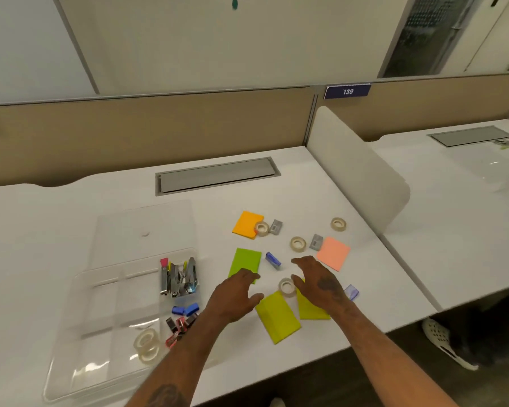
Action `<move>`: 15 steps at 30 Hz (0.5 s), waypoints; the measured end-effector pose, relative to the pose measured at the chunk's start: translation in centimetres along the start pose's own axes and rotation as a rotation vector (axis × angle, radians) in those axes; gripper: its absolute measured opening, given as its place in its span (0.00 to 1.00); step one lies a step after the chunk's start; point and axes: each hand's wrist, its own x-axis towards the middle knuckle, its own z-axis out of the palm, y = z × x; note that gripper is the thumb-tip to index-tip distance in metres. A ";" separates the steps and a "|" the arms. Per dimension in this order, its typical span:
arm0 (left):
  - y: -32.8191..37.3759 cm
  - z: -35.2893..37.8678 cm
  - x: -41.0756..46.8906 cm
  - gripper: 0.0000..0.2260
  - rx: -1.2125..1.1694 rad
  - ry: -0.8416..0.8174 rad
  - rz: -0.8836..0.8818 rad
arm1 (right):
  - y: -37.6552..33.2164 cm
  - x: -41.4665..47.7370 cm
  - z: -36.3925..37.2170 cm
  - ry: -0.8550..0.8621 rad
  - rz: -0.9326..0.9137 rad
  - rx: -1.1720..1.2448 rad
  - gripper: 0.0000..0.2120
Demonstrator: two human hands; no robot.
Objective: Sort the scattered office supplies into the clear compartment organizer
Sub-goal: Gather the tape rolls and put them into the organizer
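The clear compartment organizer (106, 292) lies on the left of the white desk. Its right-hand compartments hold staplers (179, 279), blue staple boxes (185, 309), small clips (178, 326) and tape rolls (146, 345). My left hand (235, 295) hovers palm down, fingers apart, over the near edge of a green sticky pad (245, 261). My right hand (318, 279) is open just right of a tape roll (287, 286), which lies between both hands. Two yellow-green pads (278, 317) (310, 309) sit beneath the hands. Both hands hold nothing.
Farther back lie an orange pad (247, 224), a pink pad (334, 253), three tape rolls (261, 228) (298, 244) (338, 224), grey staple boxes (275, 227) (316, 242) and blue ones (273, 260) (352, 292). A white divider (356, 168) bounds the desk on the right.
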 end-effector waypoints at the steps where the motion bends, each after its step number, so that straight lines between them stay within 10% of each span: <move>1: 0.4 0.5 0.5 0.23 -0.014 -0.005 -0.014 | 0.9 0.5 0.0 -0.004 -0.014 0.000 0.23; 15: 5.5 5.3 6.3 0.28 0.127 -0.063 0.016 | 6.4 9.7 1.0 -0.225 -0.009 -0.064 0.28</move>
